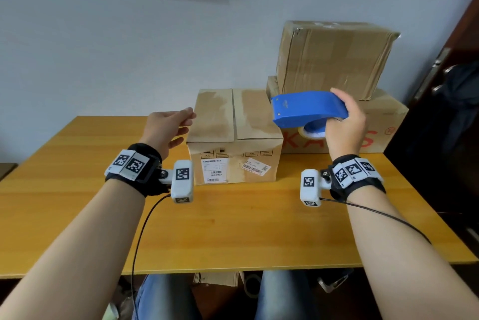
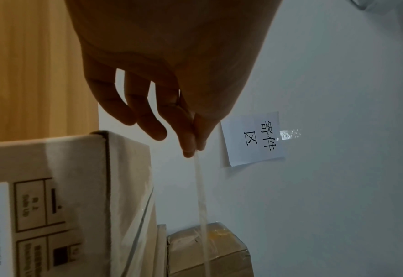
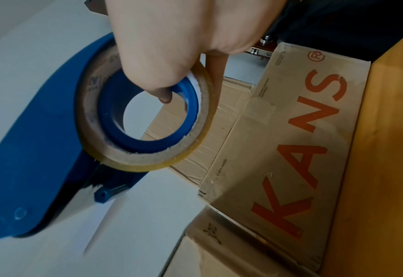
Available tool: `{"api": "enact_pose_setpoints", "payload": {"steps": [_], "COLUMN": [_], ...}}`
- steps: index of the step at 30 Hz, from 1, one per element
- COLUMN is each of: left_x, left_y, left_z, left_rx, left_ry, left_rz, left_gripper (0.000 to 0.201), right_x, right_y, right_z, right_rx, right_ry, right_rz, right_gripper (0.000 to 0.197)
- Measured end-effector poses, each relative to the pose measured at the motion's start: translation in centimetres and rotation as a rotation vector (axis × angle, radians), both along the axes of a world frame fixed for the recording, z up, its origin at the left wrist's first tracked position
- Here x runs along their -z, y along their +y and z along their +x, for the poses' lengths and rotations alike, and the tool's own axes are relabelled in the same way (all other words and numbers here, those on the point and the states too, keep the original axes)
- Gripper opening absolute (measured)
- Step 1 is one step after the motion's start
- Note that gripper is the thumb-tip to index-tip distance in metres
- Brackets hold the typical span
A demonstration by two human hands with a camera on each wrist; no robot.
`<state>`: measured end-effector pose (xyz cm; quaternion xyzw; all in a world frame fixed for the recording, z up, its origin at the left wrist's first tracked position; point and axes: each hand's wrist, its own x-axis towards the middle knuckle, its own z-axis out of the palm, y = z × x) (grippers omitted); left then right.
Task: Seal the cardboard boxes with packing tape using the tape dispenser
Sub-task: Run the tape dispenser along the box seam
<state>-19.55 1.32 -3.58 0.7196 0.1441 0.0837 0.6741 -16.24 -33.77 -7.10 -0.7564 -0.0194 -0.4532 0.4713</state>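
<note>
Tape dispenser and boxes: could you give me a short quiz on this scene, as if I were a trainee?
1. True or false: the blue tape dispenser lies flat on the table.
2. What do the fingers of the left hand pinch? A: a marker. B: a strip of clear tape. C: a box flap.
3. Fill in: the taped box is stacked on the box with red lettering that reads ____.

Key: 1 false, the right hand holds it in the air; 2 B; 3 KANS.
</note>
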Motion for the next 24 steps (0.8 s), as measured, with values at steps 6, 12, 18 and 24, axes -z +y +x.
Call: {"api": "enact_pose_setpoints", "payload": {"steps": [6,12,18,24], "left_x": [0.9,1.4,1.3,1.6], "left_y": [0.0,0.1,1.5,1.9], "left_z": [0.1,0.3,0.9,0.9], "left_rx": [0.025,0.007,-0.098,-0.094], "left_ry": [0.04,0.047,0.025,0.034], "left_rz": [-0.026,-0.038,-0.006,-0.023], "left_gripper": [0.022,0.02,0.017,0.019], "right_x": [0.1,-0.1,-1.4,-0.9], "right_y": [0.2,0.5,-0.5,-0.5], "right_z": [-0.5,-1.1,-1.5,-1.1], "right_rx": [-0.051,-0.06,-0.275,-0.311], "right_ry": [-0.028,0.006,0.226,0.184], "right_rz": [0.068,0.103,-0.114,-0.197], "right_gripper": [0.042,0.045,0.06,0.055]}}
